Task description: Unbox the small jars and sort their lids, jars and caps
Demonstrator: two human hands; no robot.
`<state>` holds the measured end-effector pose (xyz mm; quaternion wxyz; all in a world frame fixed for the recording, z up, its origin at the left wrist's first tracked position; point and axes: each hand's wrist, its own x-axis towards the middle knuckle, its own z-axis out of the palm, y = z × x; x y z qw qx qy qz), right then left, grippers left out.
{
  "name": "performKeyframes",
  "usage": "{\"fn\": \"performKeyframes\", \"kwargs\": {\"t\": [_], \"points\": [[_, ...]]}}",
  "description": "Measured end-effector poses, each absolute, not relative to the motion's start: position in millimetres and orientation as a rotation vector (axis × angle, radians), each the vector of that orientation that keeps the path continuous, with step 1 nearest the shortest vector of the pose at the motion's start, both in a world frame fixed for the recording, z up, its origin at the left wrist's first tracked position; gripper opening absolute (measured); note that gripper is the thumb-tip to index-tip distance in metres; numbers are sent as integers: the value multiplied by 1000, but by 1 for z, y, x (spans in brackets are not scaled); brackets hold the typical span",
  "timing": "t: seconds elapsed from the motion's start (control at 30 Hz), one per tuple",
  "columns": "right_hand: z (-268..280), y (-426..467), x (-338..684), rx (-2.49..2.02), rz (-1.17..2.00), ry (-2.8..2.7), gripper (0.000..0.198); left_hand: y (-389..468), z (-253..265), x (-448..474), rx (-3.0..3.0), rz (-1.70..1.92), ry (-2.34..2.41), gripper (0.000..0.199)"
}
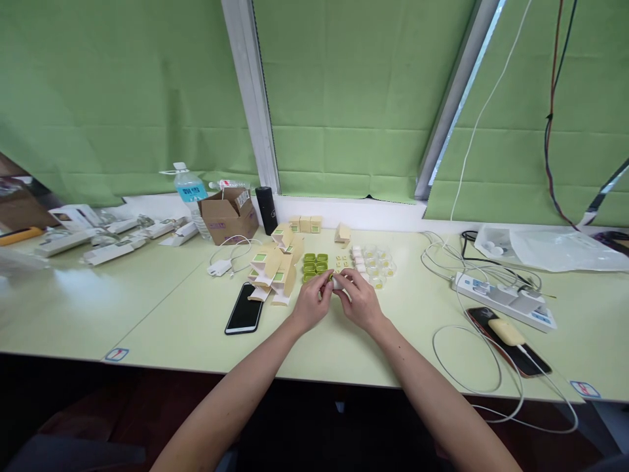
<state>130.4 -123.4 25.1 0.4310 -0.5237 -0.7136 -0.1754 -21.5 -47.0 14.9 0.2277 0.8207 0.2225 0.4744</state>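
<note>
My left hand and my right hand meet over the table, fingers pinched together around a small white piece. A bit of dark green shows at its left end, by my left fingertips; the fingers hide most of it. Just beyond my left hand stand several olive-green square cups in rows. Tiny yellow pieces lie past my fingertips. Farther right are a column of white pieces and several clear round cups with yellow in them.
Opened cream cartons lie left of the cups, near a black-screened phone. A cardboard box, water bottle and black flask stand behind. To the right are a power strip, loose cables and another phone.
</note>
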Motion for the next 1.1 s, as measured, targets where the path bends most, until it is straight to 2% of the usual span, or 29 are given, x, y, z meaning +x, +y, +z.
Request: {"fn": "performKeyframes", "kwargs": {"t": [0.4,0.77,0.9,1.1], "points": [[28,-124,129,-1255,-436,-1811,29,-42,13,-20,2471,1449,648,30],[30,-122,120,-1253,-385,-1763,32,-42,13,-17,2531,1561,688,32],[28,-122,125,-1188,-337,-1741,34,-49,20,-20,2415,1556,610,30],[28,-123,130,-1139,-266,-1699,36,-46,26,-26,2423,1511,421,39]]}}
